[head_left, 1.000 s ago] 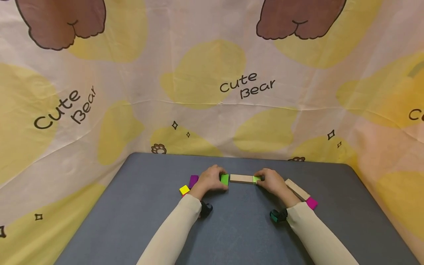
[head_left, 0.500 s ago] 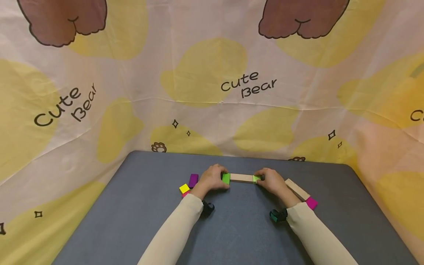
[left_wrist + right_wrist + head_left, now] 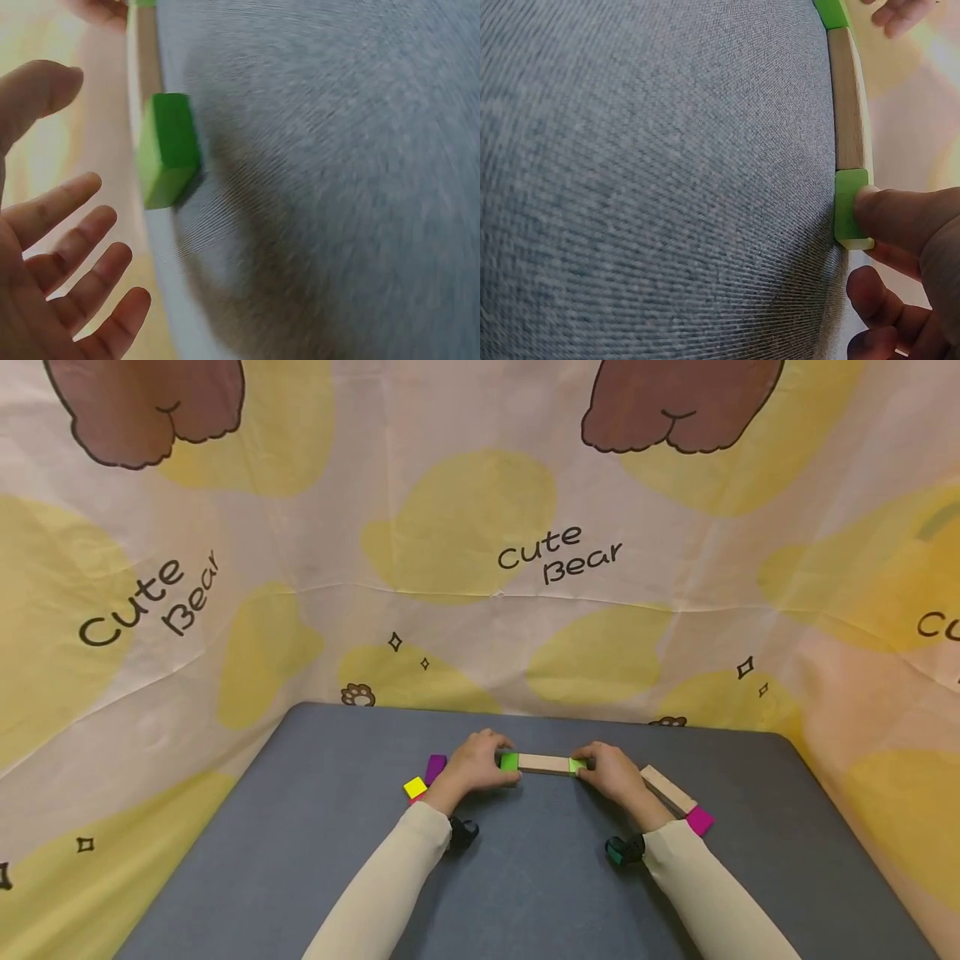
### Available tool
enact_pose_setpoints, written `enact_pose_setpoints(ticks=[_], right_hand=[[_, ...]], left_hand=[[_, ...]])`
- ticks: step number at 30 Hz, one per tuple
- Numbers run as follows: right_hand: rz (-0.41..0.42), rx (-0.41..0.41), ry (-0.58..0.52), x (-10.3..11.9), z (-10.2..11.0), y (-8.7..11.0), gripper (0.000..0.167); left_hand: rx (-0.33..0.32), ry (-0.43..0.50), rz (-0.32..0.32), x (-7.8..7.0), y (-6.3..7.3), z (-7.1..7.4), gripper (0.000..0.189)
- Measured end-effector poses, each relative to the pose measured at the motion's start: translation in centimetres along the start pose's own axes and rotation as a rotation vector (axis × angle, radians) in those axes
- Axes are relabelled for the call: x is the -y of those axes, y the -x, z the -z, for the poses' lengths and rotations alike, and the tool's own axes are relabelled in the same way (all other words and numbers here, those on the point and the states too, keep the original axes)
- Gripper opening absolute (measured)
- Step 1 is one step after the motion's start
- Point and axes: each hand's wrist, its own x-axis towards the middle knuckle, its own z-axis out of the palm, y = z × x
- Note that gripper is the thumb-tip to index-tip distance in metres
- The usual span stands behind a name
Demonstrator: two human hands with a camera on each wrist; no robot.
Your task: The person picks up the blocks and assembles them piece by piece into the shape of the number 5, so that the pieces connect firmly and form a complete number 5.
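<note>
A plain wooden block (image 3: pixel 543 765) lies lengthwise near the back of the table, with a green block at either end. My left hand (image 3: pixel 474 762) is beside the left green block (image 3: pixel 510 762); in the left wrist view its spread fingers (image 3: pixel 105 274) stand apart from that block. The right green block (image 3: pixel 576 767) is pinched by my right hand (image 3: pixel 615 773), thumb on its near face in the right wrist view. The blocks touch end to end in a row. Part of the right green block is hidden by the fingers.
Left of my left hand lie a purple block (image 3: pixel 436 768), a yellow block (image 3: pixel 415 788) and a partly hidden red one. Beyond my right wrist, another wooden block (image 3: pixel 670 790) lies slanted against a magenta block (image 3: pixel 700 820). A printed cloth (image 3: pixel 450 543) hangs behind the grey table (image 3: pixel 540 877).
The left green block has moved right, and its gap to the wooden block has closed. My left hand has since let go and opened slightly. The right hand keeps its grip.
</note>
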Motion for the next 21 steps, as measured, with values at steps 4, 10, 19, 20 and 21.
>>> enact_pose_setpoints(ticks=[4, 10, 19, 20, 21], right_hand=[[0.002, 0.009, 0.003, 0.1, 0.0, 0.0, 0.027], [0.011, 0.01, -0.007, 0.4, 0.3, 0.3, 0.027], [0.014, -0.005, 0.002, 0.1, 0.0, 0.2, 0.026], [0.016, -0.007, 0.003, 0.1, 0.0, 0.2, 0.026], [0.017, -0.008, 0.004, 0.0, 0.0, 0.2, 0.026]], left_hand=[[-0.019, -0.009, -0.02, 0.0, 0.9, 1.1, 0.052], [-0.039, -0.056, -0.013, 0.2, 2.1, 2.7, 0.052], [-0.04, -0.039, 0.03, 2.3, 3.1, 4.6, 0.046], [-0.04, -0.038, 0.029, 2.6, 3.1, 4.7, 0.045], [-0.036, -0.037, 0.028, 2.9, 3.1, 4.8, 0.045]])
